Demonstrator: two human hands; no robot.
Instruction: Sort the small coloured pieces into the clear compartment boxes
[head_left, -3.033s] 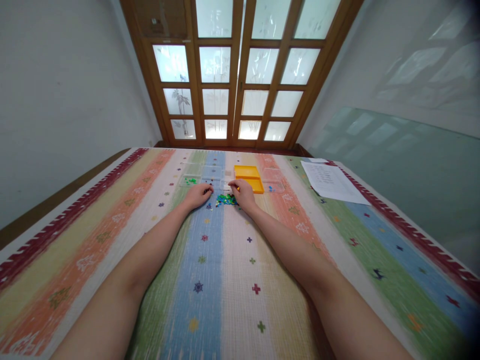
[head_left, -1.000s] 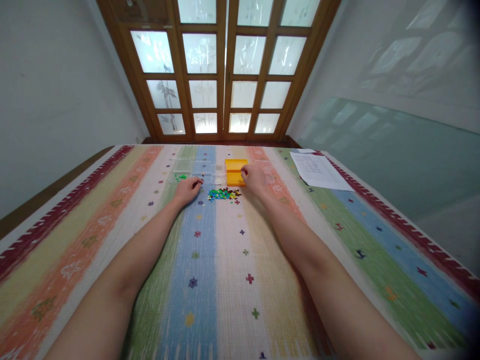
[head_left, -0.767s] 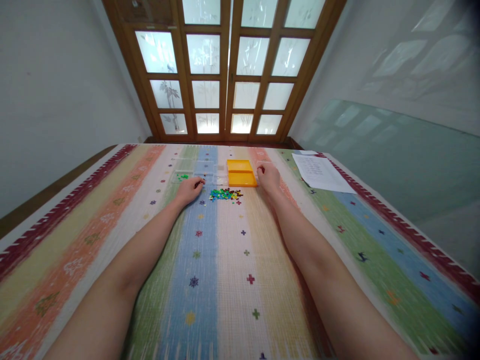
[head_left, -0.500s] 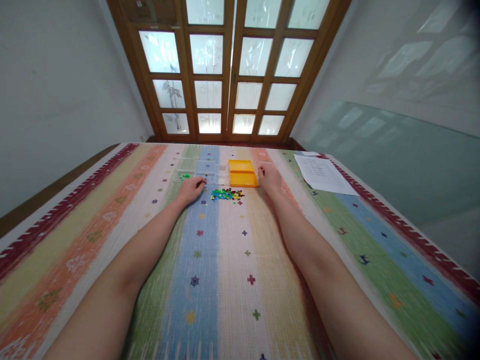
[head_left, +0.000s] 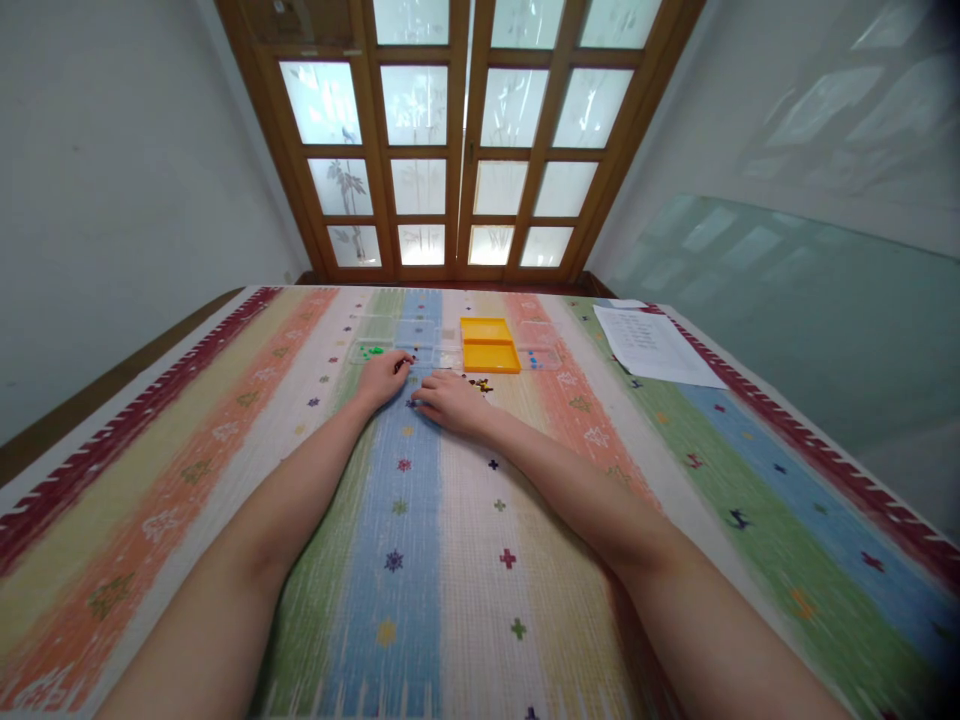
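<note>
My left hand [head_left: 383, 379] rests on the cloth beside a clear box with small green pieces [head_left: 371, 352]. Its fingers are curled together, and whatever lies between the tips is too small to name. My right hand [head_left: 453, 402] reaches leftward over the pile of small coloured pieces, its fingers bent and slightly apart. It hides most of that pile; only some yellow and brown pieces [head_left: 481, 384] show beyond the knuckles. An opened yellow box [head_left: 491, 356] lies behind the right hand. Right of it, a clear box holds a few blue pieces [head_left: 534, 358].
A striped tablecloth [head_left: 472, 540] covers the table. Another clear tray [head_left: 448, 358] with pale pieces lies just left of the yellow box. Printed paper sheets [head_left: 651, 345] lie at the far right. Glazed wooden doors [head_left: 457, 150] stand behind the table.
My right hand has moved left from the clear box right of the yellow box to the pile, uncovering the blue pieces. My left hand has stayed nearly in place.
</note>
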